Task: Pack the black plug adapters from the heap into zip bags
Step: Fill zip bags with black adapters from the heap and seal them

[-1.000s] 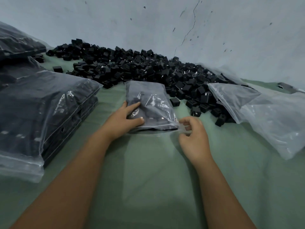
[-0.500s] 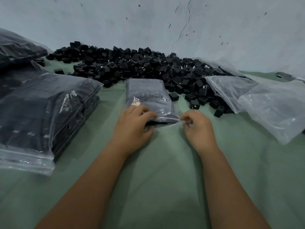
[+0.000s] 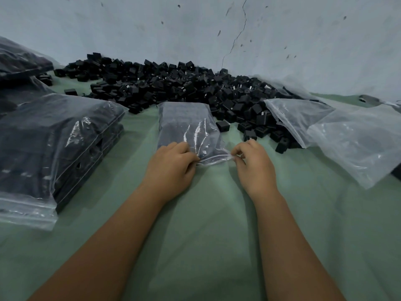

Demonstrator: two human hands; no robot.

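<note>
Before the heap (image 3: 173,83), both hands (left hand (image 3: 171,168), right hand (image 3: 253,166)) clamp their grip on the filled zip bag (image 3: 186,127) at its mouth.

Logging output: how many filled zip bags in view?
At least 3: one pinched at its mouth by both hands, a big one left, another far left, cropped. Any stacked beneath are hidden.

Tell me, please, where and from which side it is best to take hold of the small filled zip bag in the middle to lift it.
Probably grip the filled zip bag by its long sides, mid-body, one hand on each. It lies flat, and the weight sits in the packed part. The thin zip strip at the near end, pinched now by the left hand and right hand, could pull open.
</note>
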